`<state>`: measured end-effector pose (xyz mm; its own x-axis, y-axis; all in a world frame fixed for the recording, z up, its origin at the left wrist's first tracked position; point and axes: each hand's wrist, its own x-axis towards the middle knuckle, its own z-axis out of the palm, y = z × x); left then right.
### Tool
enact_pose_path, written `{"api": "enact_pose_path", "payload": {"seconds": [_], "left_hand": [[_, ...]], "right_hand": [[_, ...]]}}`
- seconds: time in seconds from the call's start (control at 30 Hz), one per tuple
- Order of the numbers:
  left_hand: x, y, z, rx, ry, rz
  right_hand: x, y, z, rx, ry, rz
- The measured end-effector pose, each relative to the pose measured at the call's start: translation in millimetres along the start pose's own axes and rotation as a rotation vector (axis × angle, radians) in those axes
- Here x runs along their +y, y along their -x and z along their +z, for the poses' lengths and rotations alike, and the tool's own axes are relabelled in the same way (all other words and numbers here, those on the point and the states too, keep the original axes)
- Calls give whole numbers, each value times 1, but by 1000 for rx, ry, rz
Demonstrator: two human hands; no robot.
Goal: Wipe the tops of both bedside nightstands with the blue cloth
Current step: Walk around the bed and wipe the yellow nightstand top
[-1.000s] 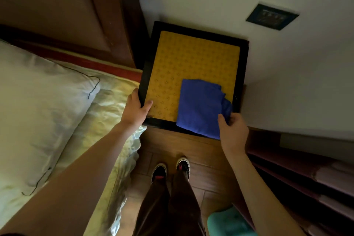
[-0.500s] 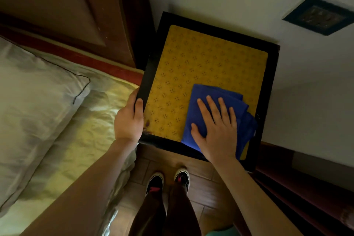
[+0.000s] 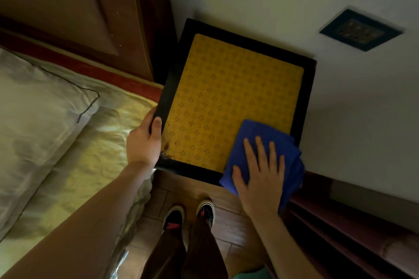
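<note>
Right hand [image 3: 260, 174] pressed flat, fingers spread, on folded blue cloth [image 3: 272, 140] at surface's near right corner | left hand [image 3: 144, 140] grips black-framed nightstand's [image 3: 172, 88] left edge | yellow patterned top bare beyond | white wall behind

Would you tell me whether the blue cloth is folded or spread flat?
Folded: the blue cloth shows stacked layers at its right edge.

A home bedroom: pillow [image 3: 34, 106], wooden headboard [image 3: 74, 7] and nightstand [image 3: 226, 102] by the wall.
</note>
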<state>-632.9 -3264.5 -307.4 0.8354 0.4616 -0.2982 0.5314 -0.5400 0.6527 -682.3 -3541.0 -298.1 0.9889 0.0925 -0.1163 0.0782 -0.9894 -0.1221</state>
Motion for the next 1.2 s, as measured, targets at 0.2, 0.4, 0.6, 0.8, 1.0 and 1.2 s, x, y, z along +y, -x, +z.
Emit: {"api": "enact_pose_path", "payload": {"seconds": [0.2,0.4,0.6,0.8,1.0,1.2], "left_hand": [[-3,-1,3,19,-5,-7],[-8,-3,6,33,-15,13],[0,0,1,17,-6,-10],[-3,-1,3,24,10,-14],[-8,-4,6,3,13,-28],[-9,-3,5,-10,62,-23]], "right_hand": [[12,-61,-6,22,-4,-3],[14,-215,-25,54,-78,122],[-42,-58,-1,-20,-6,-85],[-53,-26,5,-84,-29,-263],[-81,-194,-8,37,-29,-137],[-100,-247,-22,-14,-26,-81]]}}
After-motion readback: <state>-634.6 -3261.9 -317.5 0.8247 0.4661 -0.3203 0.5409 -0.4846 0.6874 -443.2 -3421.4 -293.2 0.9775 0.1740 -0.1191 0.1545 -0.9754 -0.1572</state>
